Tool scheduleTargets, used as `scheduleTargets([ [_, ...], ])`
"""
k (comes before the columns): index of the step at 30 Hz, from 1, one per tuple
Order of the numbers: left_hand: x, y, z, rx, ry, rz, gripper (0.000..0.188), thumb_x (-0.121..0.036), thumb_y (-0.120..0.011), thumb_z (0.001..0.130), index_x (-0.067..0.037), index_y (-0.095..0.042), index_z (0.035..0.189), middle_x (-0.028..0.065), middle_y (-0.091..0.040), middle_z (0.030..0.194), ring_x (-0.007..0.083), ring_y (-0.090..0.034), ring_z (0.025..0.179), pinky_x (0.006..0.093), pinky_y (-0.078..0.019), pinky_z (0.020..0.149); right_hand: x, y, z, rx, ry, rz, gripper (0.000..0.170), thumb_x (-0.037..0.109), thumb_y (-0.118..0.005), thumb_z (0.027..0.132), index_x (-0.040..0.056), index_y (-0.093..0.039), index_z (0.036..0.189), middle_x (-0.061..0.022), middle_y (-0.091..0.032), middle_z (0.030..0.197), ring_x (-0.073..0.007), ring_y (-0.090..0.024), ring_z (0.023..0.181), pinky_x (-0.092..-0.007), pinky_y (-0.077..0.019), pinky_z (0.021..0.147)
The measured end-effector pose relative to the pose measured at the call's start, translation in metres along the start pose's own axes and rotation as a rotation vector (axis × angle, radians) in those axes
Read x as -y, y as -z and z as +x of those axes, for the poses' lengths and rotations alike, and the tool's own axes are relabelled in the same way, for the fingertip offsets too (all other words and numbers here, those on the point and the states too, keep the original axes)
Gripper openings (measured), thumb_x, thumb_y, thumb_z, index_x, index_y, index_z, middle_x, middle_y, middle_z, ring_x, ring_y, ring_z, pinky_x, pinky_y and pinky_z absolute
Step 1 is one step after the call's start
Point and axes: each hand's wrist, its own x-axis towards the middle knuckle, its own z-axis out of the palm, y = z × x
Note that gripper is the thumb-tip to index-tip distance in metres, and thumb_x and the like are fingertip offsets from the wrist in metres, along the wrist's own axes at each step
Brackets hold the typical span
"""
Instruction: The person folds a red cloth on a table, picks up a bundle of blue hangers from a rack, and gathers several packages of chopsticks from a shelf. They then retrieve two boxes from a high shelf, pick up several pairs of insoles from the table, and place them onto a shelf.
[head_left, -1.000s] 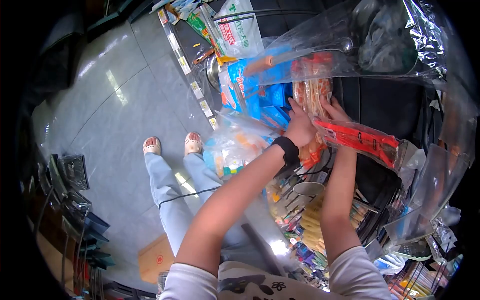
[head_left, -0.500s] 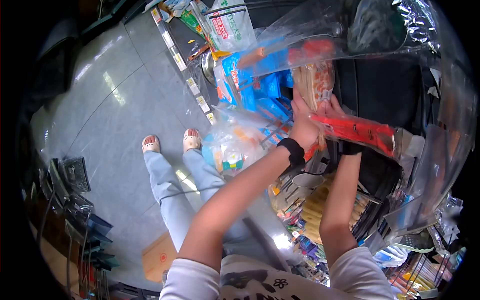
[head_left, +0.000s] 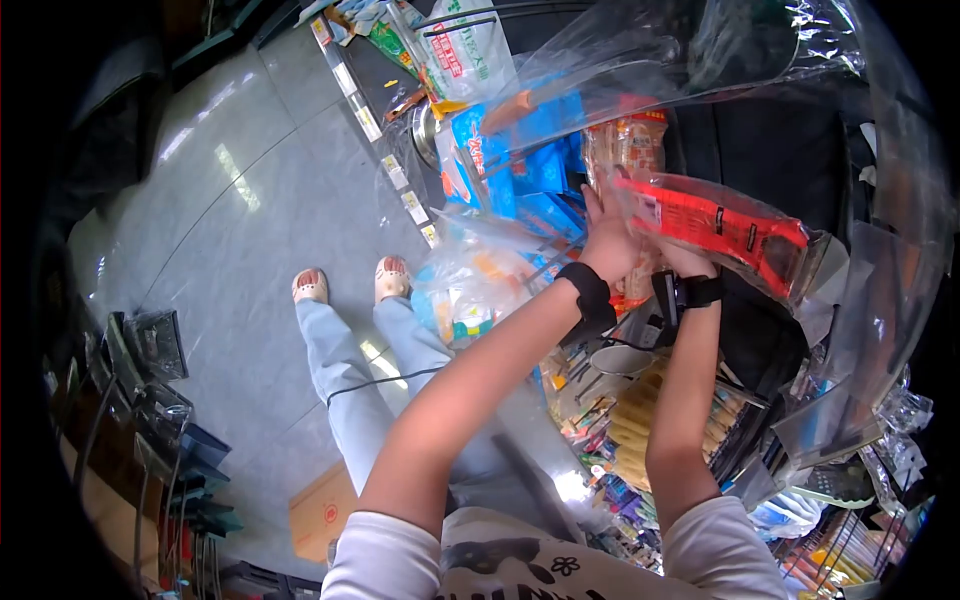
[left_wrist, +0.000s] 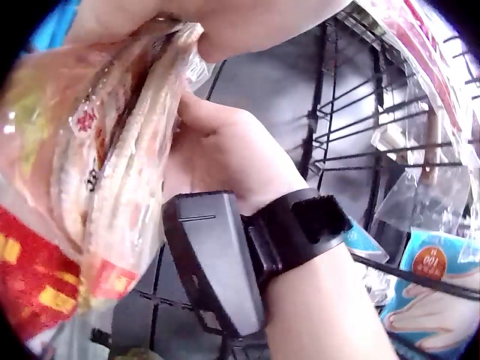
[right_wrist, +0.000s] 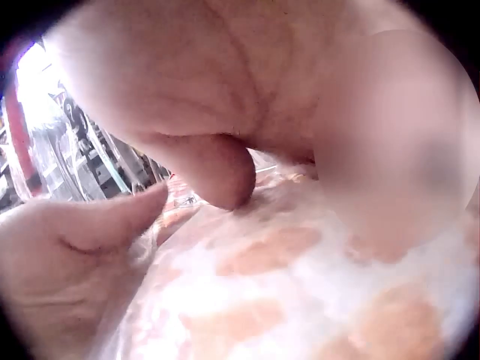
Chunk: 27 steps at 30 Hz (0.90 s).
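In the head view my left hand [head_left: 612, 248] and right hand [head_left: 688, 262] are close together around a clear plastic pack of pale sticks [head_left: 635, 150] with red-orange print. The left wrist view shows this stick pack [left_wrist: 127, 157] tilted, its red and yellow end low. My left hand [left_wrist: 247, 26] grips it at the top, while the thumb of my right hand [left_wrist: 225, 142] lies along its side. From the right wrist the printed wrapping [right_wrist: 255, 277] fills the lower part, beneath curled fingers. A red packet [head_left: 725, 225] partly covers my right hand in the head view.
Blue packages [head_left: 535, 165] sit left of the pack. A clear bag [head_left: 480, 275] with colourful items hangs nearer my legs. Clear plastic sheeting [head_left: 640, 80] arches across the top. Black wire racks [left_wrist: 352, 112] stand behind, and stocked goods [head_left: 630, 430] lie below my forearms.
Both hands stay at the stick pack and their hold shifts slightly. My right hand has drawn back toward my body. The red packet has swung upward over it.
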Motion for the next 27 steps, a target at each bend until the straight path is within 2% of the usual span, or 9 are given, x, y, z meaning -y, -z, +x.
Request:
scheduleTargets([
  [3, -0.031, 0.026, -0.021, -0.164, 0.136, -0.203, 0.082, -0.015, -0.052, 0.075, 0.005, 0.008, 0.128, 0.0405, 0.002, 0.126, 0.0515, -0.001, 0.12, 0.0451, -0.0142, 0.1, 0.021, 0.009, -0.003, 0.078, -0.009, -0.461, 0.053, 0.043, -0.055, 0.074, 0.0108, -0.046, 0.115, -0.0097, -0.045, 0.119, -0.0252, -0.038, 0.111, -0.0392, -0.0283, 0.094],
  [8, -0.032, 0.006, -0.031, -0.035, 0.122, -0.112, 0.079, -0.017, -0.048, 0.078, 0.011, 0.008, 0.125, 0.0395, 0.003, 0.127, 0.0509, 0.001, 0.12, 0.0461, -0.0069, 0.101, 0.043, 0.005, 0.003, 0.324, -0.135, -0.429, 0.049, 0.033, -0.044, 0.083, 0.0096, -0.033, 0.125, -0.0086, -0.043, 0.119, -0.0185, -0.042, 0.107, -0.03, -0.0311, 0.092],
  [11, -0.021, -0.041, -0.018, -0.205, 0.181, -0.224, 0.082, -0.023, -0.048, 0.077, 0.012, 0.009, 0.125, 0.0386, 0.004, 0.128, 0.05, 0.004, 0.121, 0.0464, -0.0023, 0.101, 0.068, 0.005, 0.009, 0.39, -0.209, -0.204, 0.047, 0.024, -0.04, 0.087, 0.0065, -0.026, 0.128, -0.0081, -0.044, 0.116, -0.0135, -0.046, 0.101, -0.0226, -0.0351, 0.088],
  [13, -0.012, -0.038, -0.021, 0.058, 0.09, -0.403, 0.082, -0.022, -0.048, 0.077, 0.012, 0.01, 0.125, 0.0385, 0.005, 0.128, 0.0494, 0.003, 0.121, 0.046, -0.0024, 0.102, 0.078, 0.006, 0.007, 0.349, -0.241, 0.165, 0.049, 0.023, -0.039, 0.087, 0.0041, -0.023, 0.129, -0.0087, -0.043, 0.115, -0.013, -0.046, 0.101, -0.0207, -0.0344, 0.09],
  [15, -0.005, -0.035, -0.027, 0.122, 0.001, -0.392, 0.08, -0.018, -0.048, 0.077, 0.012, 0.01, 0.125, 0.0385, 0.006, 0.128, 0.0488, 0.002, 0.122, 0.0444, -0.0047, 0.102, 0.055, 0.007, 0.009, 0.299, -0.138, 0.096, 0.046, 0.027, -0.039, 0.087, 0.008, -0.028, 0.127, -0.009, -0.046, 0.112, -0.0157, -0.048, 0.097, -0.025, -0.036, 0.087],
  [17, 0.004, -0.034, -0.031, -0.014, -0.086, -0.193, 0.077, -0.011, -0.046, 0.076, 0.012, 0.009, 0.125, 0.0386, 0.007, 0.128, 0.0482, 0.001, 0.122, 0.0416, -0.0092, 0.102, 0.01, 0.009, 0.009, 0.238, -0.034, 0.03, 0.044, 0.032, -0.039, 0.086, 0.0119, -0.034, 0.125, -0.0093, -0.048, 0.109, -0.0184, -0.05, 0.093, -0.0293, -0.0377, 0.084],
  [21, -0.017, 0.026, -0.047, 0.048, -0.091, -0.115, 0.073, -0.007, -0.045, 0.077, 0.01, 0.006, 0.126, 0.0378, 0.003, 0.129, 0.0442, -0.004, 0.124, 0.0368, -0.0163, 0.102, 0.021, 0.02, 0.002, 0.04, -0.004, -0.011, 0.044, 0.036, -0.041, 0.084, 0.0149, -0.039, 0.123, -0.0108, -0.049, 0.11, -0.0224, -0.05, 0.096, -0.0366, -0.0371, 0.085],
  [25, -0.051, 0.096, -0.101, 0.053, -0.112, -0.141, 0.059, -0.004, -0.046, 0.078, 0.005, -0.015, 0.128, 0.031, -0.018, 0.129, 0.04, -0.021, 0.121, 0.0365, -0.0224, 0.1, 0.06, 0.015, -0.031, -0.021, 0.156, -0.469, 0.043, 0.033, -0.043, 0.081, 0.0121, -0.043, 0.119, -0.0113, -0.041, 0.122, -0.0286, -0.04, 0.109, -0.0404, -0.0314, 0.092],
  [27, -0.049, 0.125, -0.132, 0.093, -0.166, -0.097, 0.053, -0.001, -0.045, 0.078, 0.001, -0.024, 0.126, 0.0269, -0.028, 0.125, 0.0379, -0.028, 0.118, 0.036, -0.0249, 0.098, 0.079, 0.002, -0.048, -0.14, 0.275, -0.487, 0.049, 0.026, -0.052, 0.08, 0.0014, -0.038, 0.12, -0.0162, -0.05, 0.111, -0.0258, -0.049, 0.101, -0.0335, -0.0382, 0.087],
])
